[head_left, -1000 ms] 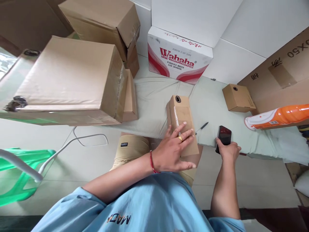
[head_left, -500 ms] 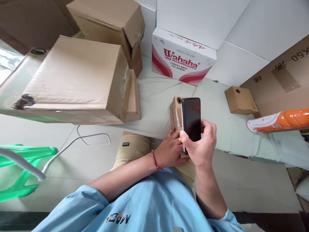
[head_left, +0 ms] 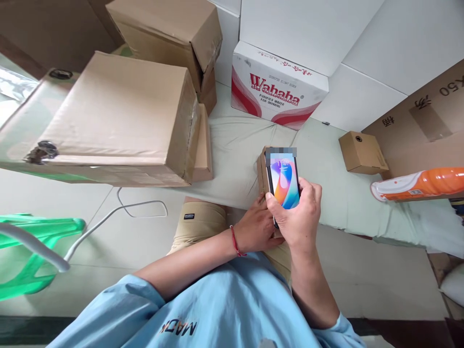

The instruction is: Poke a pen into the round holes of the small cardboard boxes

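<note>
A smartphone (head_left: 284,186) with its screen lit, showing a clock and a colourful wallpaper, is in my right hand (head_left: 300,220). The thumb lies along its left edge and the fingers wrap its right side. Just behind and below the phone, a small brown cardboard box (head_left: 262,171) stands at the edge of the cloth-covered surface, mostly hidden. My left hand (head_left: 253,224), with a red bracelet on the wrist, grips the near end of this box. The phone and right hand cover some of its fingertips.
Large cardboard boxes (head_left: 123,111) are stacked at the left. A white and red water carton (head_left: 279,89) stands against the wall. On the right are another small box (head_left: 362,152) and an orange-and-white bottle-like container (head_left: 416,184). A green stool (head_left: 36,256) stands lower left.
The phone's screen has gone from dark to lit. My right hand has shifted slightly left and tilted the phone back over the small box. My left hand stays on the box.
</note>
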Demonstrator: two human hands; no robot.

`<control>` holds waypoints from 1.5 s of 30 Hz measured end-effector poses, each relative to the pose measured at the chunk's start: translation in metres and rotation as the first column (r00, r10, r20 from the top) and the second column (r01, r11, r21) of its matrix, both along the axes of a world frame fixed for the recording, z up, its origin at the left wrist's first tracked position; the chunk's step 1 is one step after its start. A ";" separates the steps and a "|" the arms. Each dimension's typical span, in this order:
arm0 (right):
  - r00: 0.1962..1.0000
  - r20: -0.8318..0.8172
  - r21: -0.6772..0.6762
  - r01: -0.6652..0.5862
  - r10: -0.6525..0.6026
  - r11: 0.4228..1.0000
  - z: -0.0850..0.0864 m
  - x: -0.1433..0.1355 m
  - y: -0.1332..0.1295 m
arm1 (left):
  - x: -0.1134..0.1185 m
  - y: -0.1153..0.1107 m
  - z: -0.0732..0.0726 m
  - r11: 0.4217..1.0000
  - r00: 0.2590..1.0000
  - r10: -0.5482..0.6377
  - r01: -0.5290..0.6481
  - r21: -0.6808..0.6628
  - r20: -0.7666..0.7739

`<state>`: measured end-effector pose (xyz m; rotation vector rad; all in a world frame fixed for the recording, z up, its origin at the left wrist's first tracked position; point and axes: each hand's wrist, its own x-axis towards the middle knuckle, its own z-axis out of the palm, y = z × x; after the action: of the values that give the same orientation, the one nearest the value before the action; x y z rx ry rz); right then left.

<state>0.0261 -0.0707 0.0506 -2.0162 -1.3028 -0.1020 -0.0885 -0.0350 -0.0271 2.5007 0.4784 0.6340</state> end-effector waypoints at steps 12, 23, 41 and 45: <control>0.879 0.039 -0.263 0.469 -0.476 0.843 -0.048 0.143 -0.054 | -0.004 0.004 0.013 0.997 0.997 -0.041 0.045 0.057 -0.066; 0.831 0.091 -0.526 0.508 -0.549 0.682 -0.088 0.189 -0.080 | -0.002 0.003 0.020 0.997 0.994 -0.026 0.033 0.068 -0.110; 0.607 -0.793 -0.056 -0.150 0.047 0.987 -0.066 0.089 -0.105 | 0.046 0.006 0.025 0.983 0.985 -0.147 0.156 -0.100 0.091; 0.579 -0.815 -0.138 -0.172 -0.013 0.976 -0.062 0.090 -0.107 | 0.036 0.011 0.013 0.981 0.966 -0.138 0.163 -0.103 0.219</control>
<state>0.1158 -0.1781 -0.0114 -1.7692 -0.7849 0.9541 -0.0529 -0.0243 -0.0140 2.2983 0.2373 0.7756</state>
